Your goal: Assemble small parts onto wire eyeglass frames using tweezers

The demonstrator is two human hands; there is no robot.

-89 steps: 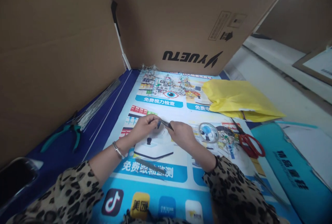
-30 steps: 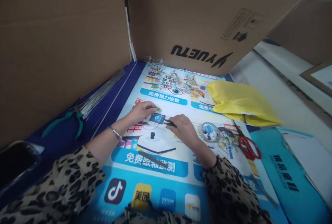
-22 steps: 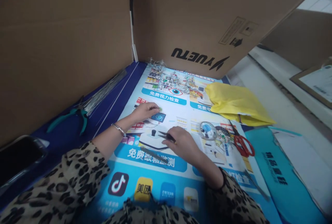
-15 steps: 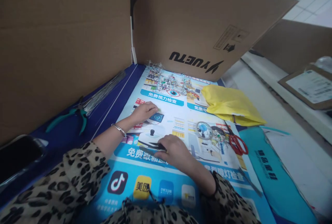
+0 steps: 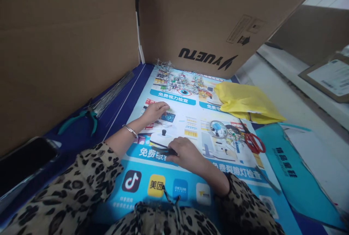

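Observation:
My right hand (image 5: 188, 155) is closed around dark tweezers (image 5: 163, 150), whose tips point left, low over the printed poster (image 5: 188, 126). Farther up and to the left, my left hand (image 5: 156, 112) has its fingertips pinched together. Whatever lies between them is too small to make out. A bracelet circles that wrist. Tangled wire pieces with tiny coloured bits (image 5: 181, 84) lie on the far part of the poster. To the right of my hands sit a spool-like clear ring (image 5: 218, 129) and another small wire tangle (image 5: 235, 137).
Red-handled scissors (image 5: 255, 142), a yellow pouch (image 5: 249, 102) and a teal bag (image 5: 285, 169) lie at the right. On the left are teal-handled pliers (image 5: 77, 120), a bundle of thin wires (image 5: 116, 91) and a phone (image 5: 27, 162). Cardboard walls (image 5: 191, 20) stand behind.
The view has shifted slightly, so everything sits a little differently in the picture. The tweezers' prongs, spread apart before, now appear closer together. My left hand remains pinched.

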